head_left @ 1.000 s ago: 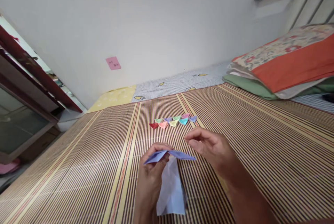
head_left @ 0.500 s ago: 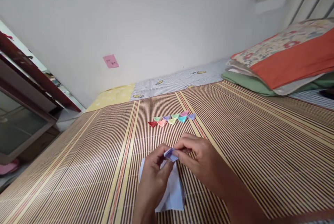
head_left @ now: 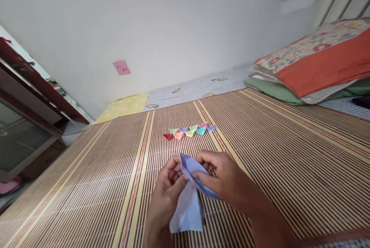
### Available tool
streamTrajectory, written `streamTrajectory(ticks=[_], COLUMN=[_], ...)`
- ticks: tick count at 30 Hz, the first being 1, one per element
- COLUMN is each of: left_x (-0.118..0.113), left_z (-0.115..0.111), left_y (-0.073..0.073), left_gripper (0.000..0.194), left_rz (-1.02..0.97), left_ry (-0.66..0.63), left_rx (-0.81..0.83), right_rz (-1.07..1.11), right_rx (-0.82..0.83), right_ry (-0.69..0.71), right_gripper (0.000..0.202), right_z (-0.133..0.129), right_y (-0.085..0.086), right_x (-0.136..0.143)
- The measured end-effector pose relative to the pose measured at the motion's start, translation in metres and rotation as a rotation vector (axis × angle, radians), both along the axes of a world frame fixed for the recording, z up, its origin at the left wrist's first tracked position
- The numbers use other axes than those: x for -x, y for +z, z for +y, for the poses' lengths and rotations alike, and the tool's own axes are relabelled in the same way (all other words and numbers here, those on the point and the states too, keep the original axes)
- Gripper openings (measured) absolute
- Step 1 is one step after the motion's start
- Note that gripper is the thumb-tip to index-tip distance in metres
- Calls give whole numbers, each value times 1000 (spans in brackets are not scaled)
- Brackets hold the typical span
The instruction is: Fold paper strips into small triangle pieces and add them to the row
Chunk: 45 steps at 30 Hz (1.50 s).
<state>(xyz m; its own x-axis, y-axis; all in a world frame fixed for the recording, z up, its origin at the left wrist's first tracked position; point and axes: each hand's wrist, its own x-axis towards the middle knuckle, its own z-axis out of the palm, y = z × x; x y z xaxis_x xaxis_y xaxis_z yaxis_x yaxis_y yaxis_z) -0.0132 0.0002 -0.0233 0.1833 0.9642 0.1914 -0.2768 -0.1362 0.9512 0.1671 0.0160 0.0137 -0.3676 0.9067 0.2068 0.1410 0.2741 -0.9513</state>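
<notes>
- The right hand (head_left: pixel 228 180) has its thumb and fingers (head_left: pixel 202 176) closed in a pinch on the blue sheet (head_left: pixel 190 169), thumb on top, the other fingers curled under the paper.
- The left hand (head_left: pixel 167 190) meets it from the other side: its fingertips are closed on the same sheet's left edge, just beside the right thumb, so both hands grip 1 piece.
- The blue sheet is held just above the mat (head_left: pixel 274 144), in front of the person and near the lower middle of the view. Its upper corner stands up between the hands; a folded flap runs down to the right under the right hand.
- A paler part of the paper (head_left: pixel 187 213) hangs or lies below the hands. I cannot tell whether it is the same sheet or a 2nd one underneath.
- Judging by its shape, this piece is only partly folded: it is much larger and flatter than the finished ones, so most of its creases seem left to make.
- Beyond the hands, well apart from them, 8 small folded pieces (head_left: pixel 189 131) lie in 2 close rows on the mat: red, pink, yellow, teal in front, green, purple, green, pink behind, plus a purple one at the right end. These look done.
- Further out, a pillow (head_left: pixel 318 59) rests at the right, and a pink note (head_left: pixel 121 67) is stuck on the wall.
</notes>
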Motion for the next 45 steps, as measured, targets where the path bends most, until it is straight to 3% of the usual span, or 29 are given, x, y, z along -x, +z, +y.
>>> streamTrajectory(ticks=[3, 7, 10, 15, 19, 23, 28, 32, 39, 45], left_x=[-6, -6, -6, -14, -24, -28, -30, -32, -37, -41], left_z=[-1, 0, 3, 7, 3, -2, -7, -7, -8, -8], left_y=[3, 4, 2, 0, 5, 10, 12, 14, 17, 26], left_gripper=[17, 25, 26, 20, 22, 32, 36, 29, 29, 40], left_rz=[6, -22, -79, -182, -183, -163, -52, -83, -48, -318], left_ry=[74, 110, 165, 403, 447, 394, 257, 230, 267, 289], left_rx=[-11, -1, 2, 44, 71, 180, 236, 224, 148, 279], right_rz=[48, 326, 440, 400, 365, 317, 117, 108, 175, -25], right_rx=[-14, 205, 263, 221, 202, 55, -330, -484, -432, -708], right_ry=[-69, -2, 34, 90, 106, -67, -289, -290, -289, -305], right_gripper=[18, 12, 18, 20, 26, 16, 16, 24, 25, 19], right_z=[4, 13, 16, 12, 10, 10, 12, 13, 11, 13], right_y=[-6, -15, -19, -17, -16, -13, -12, -14, -15, -15], right_x=[3, 5, 6, 10, 12, 14, 17, 18, 20, 22])
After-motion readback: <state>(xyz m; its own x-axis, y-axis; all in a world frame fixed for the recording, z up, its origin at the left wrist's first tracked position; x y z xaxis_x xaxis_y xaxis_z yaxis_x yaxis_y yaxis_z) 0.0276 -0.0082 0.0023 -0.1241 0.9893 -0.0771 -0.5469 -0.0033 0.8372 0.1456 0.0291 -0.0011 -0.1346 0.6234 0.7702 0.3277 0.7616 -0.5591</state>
